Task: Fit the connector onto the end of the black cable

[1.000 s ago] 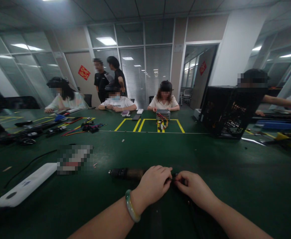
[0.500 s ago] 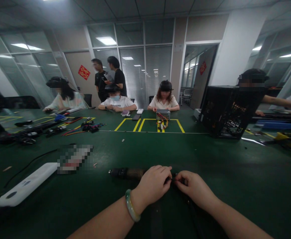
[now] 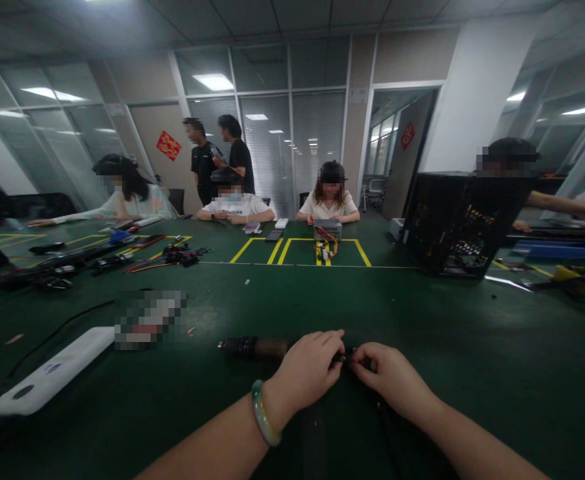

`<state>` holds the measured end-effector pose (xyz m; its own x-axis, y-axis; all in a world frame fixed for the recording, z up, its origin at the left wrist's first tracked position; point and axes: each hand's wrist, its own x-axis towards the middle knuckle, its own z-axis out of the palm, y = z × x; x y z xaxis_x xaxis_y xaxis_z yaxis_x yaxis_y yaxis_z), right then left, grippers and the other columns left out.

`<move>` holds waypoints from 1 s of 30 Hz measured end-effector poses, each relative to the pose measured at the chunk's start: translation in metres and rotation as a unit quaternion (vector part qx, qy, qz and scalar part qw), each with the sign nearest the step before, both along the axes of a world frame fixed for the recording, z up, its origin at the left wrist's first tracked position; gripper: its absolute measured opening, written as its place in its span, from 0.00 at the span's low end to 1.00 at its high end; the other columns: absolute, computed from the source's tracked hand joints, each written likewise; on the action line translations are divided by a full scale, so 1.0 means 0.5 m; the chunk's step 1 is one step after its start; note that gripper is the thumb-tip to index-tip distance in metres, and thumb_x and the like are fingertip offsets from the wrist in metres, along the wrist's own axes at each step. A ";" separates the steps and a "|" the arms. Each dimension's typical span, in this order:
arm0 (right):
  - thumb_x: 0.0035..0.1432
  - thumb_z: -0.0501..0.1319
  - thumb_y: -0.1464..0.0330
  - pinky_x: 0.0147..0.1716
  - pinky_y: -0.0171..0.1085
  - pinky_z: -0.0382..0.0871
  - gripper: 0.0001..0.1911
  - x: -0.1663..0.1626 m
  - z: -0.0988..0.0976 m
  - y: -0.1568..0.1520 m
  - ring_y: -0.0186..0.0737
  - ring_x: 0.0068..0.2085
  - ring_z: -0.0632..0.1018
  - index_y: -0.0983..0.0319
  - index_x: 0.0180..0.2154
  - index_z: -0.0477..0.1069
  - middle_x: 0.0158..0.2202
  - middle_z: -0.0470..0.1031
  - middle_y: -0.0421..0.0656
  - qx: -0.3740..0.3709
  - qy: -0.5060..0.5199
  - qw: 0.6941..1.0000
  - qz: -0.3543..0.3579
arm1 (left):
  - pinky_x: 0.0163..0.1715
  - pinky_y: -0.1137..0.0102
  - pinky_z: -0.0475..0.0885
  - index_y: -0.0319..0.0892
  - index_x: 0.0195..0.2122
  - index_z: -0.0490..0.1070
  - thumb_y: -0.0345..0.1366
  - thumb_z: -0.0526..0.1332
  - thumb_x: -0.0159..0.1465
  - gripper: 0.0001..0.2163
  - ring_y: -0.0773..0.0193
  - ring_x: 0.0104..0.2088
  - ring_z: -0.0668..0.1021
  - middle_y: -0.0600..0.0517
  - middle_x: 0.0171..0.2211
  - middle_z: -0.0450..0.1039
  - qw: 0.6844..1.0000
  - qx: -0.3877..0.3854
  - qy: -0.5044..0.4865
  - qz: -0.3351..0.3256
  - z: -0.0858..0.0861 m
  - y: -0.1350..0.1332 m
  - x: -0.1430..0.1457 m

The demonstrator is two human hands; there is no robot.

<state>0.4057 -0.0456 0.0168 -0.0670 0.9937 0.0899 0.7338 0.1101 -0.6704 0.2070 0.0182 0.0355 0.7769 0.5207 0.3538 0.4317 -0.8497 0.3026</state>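
Tool point(image 3: 267, 349): dark and rod-shaped, on the green table point(image 3: 452, 327) at twelve o'clock from the worker, tip toward nine.
Left hand point(image 3: 306, 371): fingers curled over the tool's three-o'clock end.
Right hand point(image 3: 392, 375): thumb and fingertip pinched, apparently on a dark cord point(image 3: 383, 417); I can't make out the bit between them.
Roll: the barrel looks round, so a slack left grip could let it turn.
Snag: the cord trails toward five o'clock; the right forearm might drag it.
Bend: pressing at a slant could damage that tiny end.
White bar point(image 3: 55, 370): ten o'clock, well apart, unlikely to be knocked.
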 end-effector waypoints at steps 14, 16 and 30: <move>0.60 0.59 0.66 0.29 0.32 0.62 0.07 -0.003 0.012 0.000 0.37 0.31 0.74 0.58 0.33 0.75 0.31 0.76 0.38 0.001 0.005 1.000 0.000 | 0.52 0.61 0.67 0.43 0.39 0.67 0.28 0.60 0.62 0.06 0.59 0.51 0.72 0.51 0.55 0.68 1.000 -0.003 -0.001 -0.013 0.002 0.001 0.001; 0.59 0.59 0.66 0.28 0.32 0.62 0.07 -0.003 0.011 0.000 0.37 0.31 0.74 0.59 0.33 0.75 0.31 0.75 0.38 0.002 0.005 1.000 0.000 | 0.52 0.61 0.67 0.43 0.40 0.67 0.30 0.61 0.62 0.06 0.59 0.51 0.72 0.51 0.55 0.68 1.000 -0.002 0.000 -0.010 0.000 0.002 0.002; 0.59 0.59 0.67 0.28 0.31 0.62 0.05 -0.003 0.013 -0.001 0.36 0.30 0.73 0.58 0.33 0.74 0.30 0.75 0.37 0.001 0.008 1.000 0.003 | 0.51 0.62 0.67 0.43 0.38 0.68 0.29 0.59 0.64 0.04 0.59 0.50 0.73 0.52 0.54 0.69 1.000 0.008 0.014 -0.013 0.004 0.000 0.002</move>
<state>0.4044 -0.0462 0.0234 -0.0716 0.9930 0.0935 0.7222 0.1163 -0.6819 0.2080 0.0182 0.0375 0.7995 0.4952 0.3399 0.4183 -0.8652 0.2765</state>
